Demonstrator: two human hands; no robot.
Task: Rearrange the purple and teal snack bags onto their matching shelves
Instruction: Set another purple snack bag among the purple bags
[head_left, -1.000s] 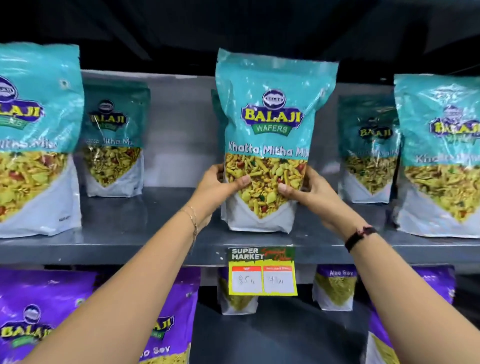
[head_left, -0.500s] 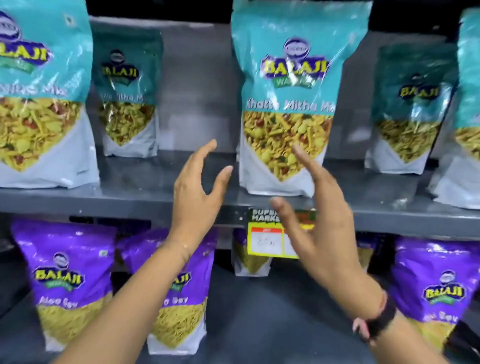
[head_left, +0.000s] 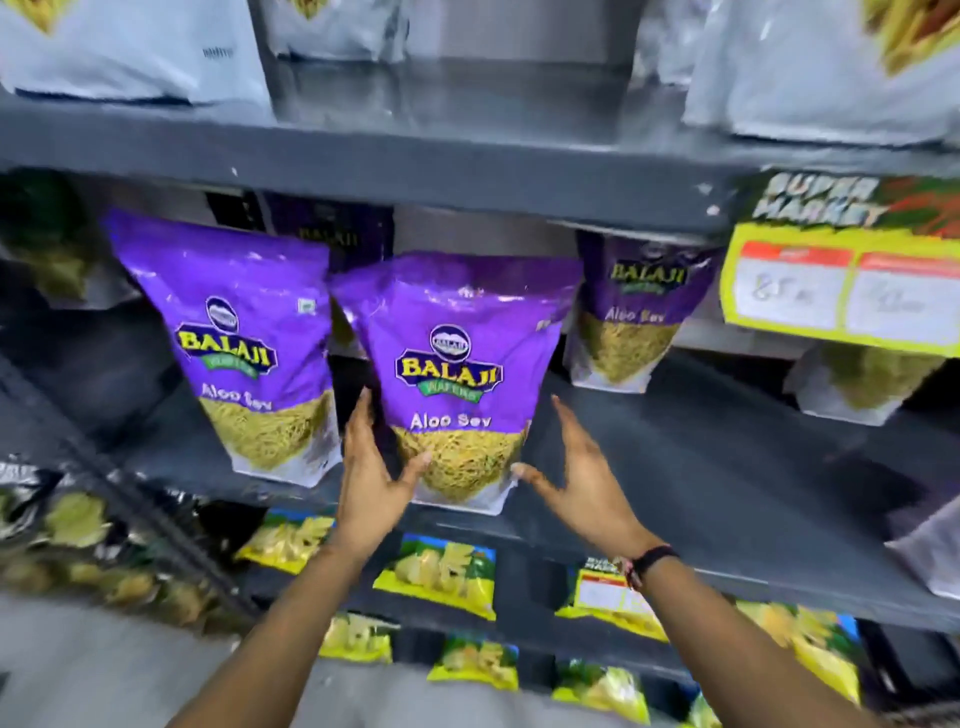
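Note:
A purple Aloo Sev bag (head_left: 457, 332) stands upright at the front of the dark middle shelf (head_left: 701, 467). My left hand (head_left: 369, 478) is on the bag's left side, fingers along the edge and thumb on the front. My right hand (head_left: 582, 483) is spread open at its right side; the thumb tip reaches the lower corner and the fingers stand slightly off it. A second purple bag (head_left: 228, 312) stands just to the left, another (head_left: 634, 312) further back on the right. Only the white bottoms of the teal bags (head_left: 130, 47) show on the upper shelf (head_left: 415, 156).
A yellow price tag (head_left: 841, 280) hangs from the upper shelf edge at the right. Several yellow snack packs (head_left: 441, 577) fill the shelves below. More bags sit at the far left (head_left: 52, 260) and far right (head_left: 872, 384) of the middle shelf.
Both hands let go of the teal bag on the upper shelf and dropped to the shelf below. They now flank the purple bag, and the view has tilted down.

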